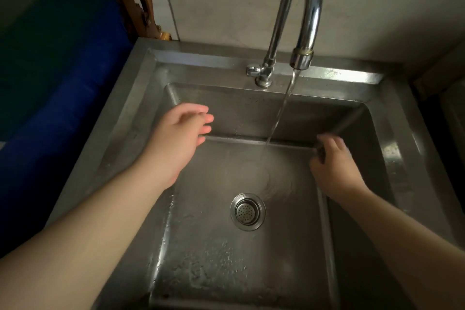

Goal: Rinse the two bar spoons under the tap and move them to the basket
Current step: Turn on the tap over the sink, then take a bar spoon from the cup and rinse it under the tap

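My right hand (334, 168) is closed around a thin dark metal handle, a bar spoon (349, 121) that sticks out toward the sink's far right corner. It is blurred, so I cannot tell whether I hold one spoon or two. It sits to the right of the water stream (279, 113), which runs from the curved chrome tap (302, 58). My left hand (181, 138) hovers over the left side of the basin, fingers spread and holding nothing. No basket is in view.
The steel sink (141, 98) has a wet floor and a round drain strainer (247, 211) near its middle. A blue and green object (63, 83) lies left of the sink. A tiled wall stands behind the tap.
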Tool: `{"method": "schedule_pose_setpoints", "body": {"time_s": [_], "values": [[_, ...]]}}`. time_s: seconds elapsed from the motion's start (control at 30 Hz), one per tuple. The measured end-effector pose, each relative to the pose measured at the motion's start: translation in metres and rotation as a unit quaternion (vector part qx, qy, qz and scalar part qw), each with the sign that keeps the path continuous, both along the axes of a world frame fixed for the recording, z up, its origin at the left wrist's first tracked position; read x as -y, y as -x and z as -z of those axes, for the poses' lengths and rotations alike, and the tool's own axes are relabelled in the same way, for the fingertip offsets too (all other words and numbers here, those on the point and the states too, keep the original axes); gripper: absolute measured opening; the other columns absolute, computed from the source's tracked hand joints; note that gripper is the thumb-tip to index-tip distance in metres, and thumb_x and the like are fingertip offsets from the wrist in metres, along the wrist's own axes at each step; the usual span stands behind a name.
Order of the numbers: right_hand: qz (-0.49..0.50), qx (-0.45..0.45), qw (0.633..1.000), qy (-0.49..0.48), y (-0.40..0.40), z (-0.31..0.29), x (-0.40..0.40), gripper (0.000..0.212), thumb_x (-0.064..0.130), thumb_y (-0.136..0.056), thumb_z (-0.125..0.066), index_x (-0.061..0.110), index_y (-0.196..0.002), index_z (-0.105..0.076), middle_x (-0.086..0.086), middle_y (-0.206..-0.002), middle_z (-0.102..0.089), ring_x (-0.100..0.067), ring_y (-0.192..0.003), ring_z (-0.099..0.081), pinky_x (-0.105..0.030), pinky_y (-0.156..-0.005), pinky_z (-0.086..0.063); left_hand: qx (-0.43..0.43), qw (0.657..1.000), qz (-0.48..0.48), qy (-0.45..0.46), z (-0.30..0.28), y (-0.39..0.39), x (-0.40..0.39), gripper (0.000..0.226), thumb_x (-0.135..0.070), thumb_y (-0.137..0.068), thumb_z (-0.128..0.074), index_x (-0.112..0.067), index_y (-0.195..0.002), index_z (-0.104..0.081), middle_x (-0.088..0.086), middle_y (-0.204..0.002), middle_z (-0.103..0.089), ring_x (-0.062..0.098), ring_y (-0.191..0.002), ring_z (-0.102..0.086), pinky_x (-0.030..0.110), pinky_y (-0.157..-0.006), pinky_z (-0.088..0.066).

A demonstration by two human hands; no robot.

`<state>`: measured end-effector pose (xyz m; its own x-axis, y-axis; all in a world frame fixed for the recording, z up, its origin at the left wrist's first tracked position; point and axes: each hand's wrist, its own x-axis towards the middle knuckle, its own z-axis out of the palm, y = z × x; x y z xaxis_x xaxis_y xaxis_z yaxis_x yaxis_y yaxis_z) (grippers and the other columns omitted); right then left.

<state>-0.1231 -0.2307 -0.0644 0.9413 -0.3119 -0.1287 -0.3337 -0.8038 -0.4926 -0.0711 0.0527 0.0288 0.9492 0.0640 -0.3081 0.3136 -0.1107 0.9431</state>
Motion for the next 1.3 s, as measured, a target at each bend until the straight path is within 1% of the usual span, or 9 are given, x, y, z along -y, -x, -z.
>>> {"method": "schedule_pose_setpoints", "body": {"time_s": [0.07,0.13,0.47,0.7,0.9,1.0,1.1,1.23,1.3], "values": [[0.021,0.003,0.999,-0.035,0.030,-0.010,-0.021,0.028,0.005,-0.085,-0.059,0.000,-0.112,-0.065,-0.023,-0.110,-0.066,-0.040,-0.104,-0.061,-0.039,-0.087,-0.047,0.015,1.000,-0.001,-0.015,-0.013,0.016,-0.018,0.022,-0.009,-0.096,-0.051,-0.016,-0.109,-0.067,-0.001,-0.106,-0.073,0.014,-0.099,-0.069,0.029,-0.087,-0.055],[0.021,0.004,0.997,-0.076,0.053,-0.025,-0.050,0.018,0.004,-0.087,-0.061,0.002,-0.102,-0.069,-0.017,-0.096,-0.071,-0.035,-0.093,-0.065,-0.036,-0.079,-0.048,0.042,0.999,-0.001,-0.035,-0.028,0.031,-0.040,0.020,-0.012,-0.096,-0.052,-0.022,-0.105,-0.068,-0.006,-0.104,-0.074,0.007,-0.096,-0.070,0.026,-0.086,-0.056],[-0.177,0.083,0.956,-0.218,0.070,-0.140,-0.258,0.018,0.020,-0.090,-0.059,0.031,-0.098,-0.070,0.015,-0.086,-0.073,0.002,-0.081,-0.064,-0.003,-0.065,-0.040,0.223,0.950,-0.062,-0.211,-0.141,0.110,-0.195,0.023,-0.038,-0.088,-0.051,-0.040,-0.105,-0.066,-0.024,-0.104,-0.073,-0.001,-0.100,-0.068,0.043,-0.093,-0.053],[-0.322,0.067,0.899,-0.290,0.092,-0.196,-0.403,0.017,0.028,-0.085,-0.058,0.043,-0.084,-0.065,0.009,-0.071,-0.073,-0.006,-0.060,-0.067,-0.015,-0.060,-0.049,0.324,0.860,-0.224,-0.325,-0.175,0.205,-0.346,0.026,-0.033,-0.094,-0.056,-0.046,-0.117,-0.056,-0.017,-0.117,-0.069,0.000,-0.095,-0.067,0.018,-0.078,-0.052],[-0.350,-0.032,0.888,-0.295,0.113,-0.177,-0.484,0.015,0.026,-0.089,-0.062,0.036,-0.080,-0.066,0.013,-0.070,-0.072,-0.006,-0.050,-0.065,-0.013,-0.050,-0.047,0.263,0.814,-0.382,-0.348,-0.135,0.287,-0.444,0.029,-0.029,-0.088,-0.055,-0.048,-0.110,-0.056,-0.027,-0.099,-0.067,-0.005,-0.075,-0.057,0.009,-0.064,-0.044],[-0.363,-0.094,0.883,-0.283,0.122,-0.163,-0.521,0.017,0.024,-0.090,-0.062,0.031,-0.076,-0.067,0.009,-0.068,-0.073,-0.005,-0.049,-0.065,-0.012,-0.047,-0.045,0.156,0.836,-0.405,-0.336,-0.089,0.312,-0.464,0.025,-0.021,-0.089,-0.058,-0.044,-0.100,-0.057,-0.020,-0.091,-0.065,-0.004,-0.065,-0.053,0.008,-0.055,-0.042],[-0.331,-0.137,0.876,-0.322,0.124,-0.152,-0.556,0.012,0.023,-0.091,-0.064,0.025,-0.081,-0.068,0.005,-0.068,-0.074,-0.004,-0.046,-0.061,-0.012,-0.042,-0.044,0.016,0.888,-0.368,-0.274,-0.042,0.323,-0.470,0.033,-0.016,-0.090,-0.064,-0.028,-0.119,-0.056,0.006,-0.111,-0.061,0.007,-0.074,-0.054,0.021,-0.059,-0.047],[-0.317,-0.151,0.878,-0.326,0.118,-0.142,-0.594,0.008,0.032,-0.091,-0.066,0.025,-0.090,-0.068,0.006,-0.072,-0.074,-0.002,-0.047,-0.062,-0.019,-0.049,-0.048,-0.048,0.931,-0.228,-0.282,-0.004,0.332,-0.467,0.074,-0.047,-0.072,-0.078,-0.031,-0.136,-0.045,-0.012,-0.129,-0.049,0.001,-0.109,-0.053,0.017,-0.086,-0.041],[-0.321,-0.152,0.877,-0.324,0.117,-0.138,-0.609,0.009,0.034,-0.091,-0.065,0.026,-0.090,-0.067,0.006,-0.074,-0.074,-0.002,-0.048,-0.063,-0.026,-0.054,-0.048,-0.031,0.936,-0.210,-0.282,0.006,0.333,-0.465,0.073,-0.059,-0.064,-0.076,-0.042,-0.129,-0.047,-0.019,-0.126,-0.049,-0.004,-0.112,-0.051,0.019,-0.088,-0.042]]}}
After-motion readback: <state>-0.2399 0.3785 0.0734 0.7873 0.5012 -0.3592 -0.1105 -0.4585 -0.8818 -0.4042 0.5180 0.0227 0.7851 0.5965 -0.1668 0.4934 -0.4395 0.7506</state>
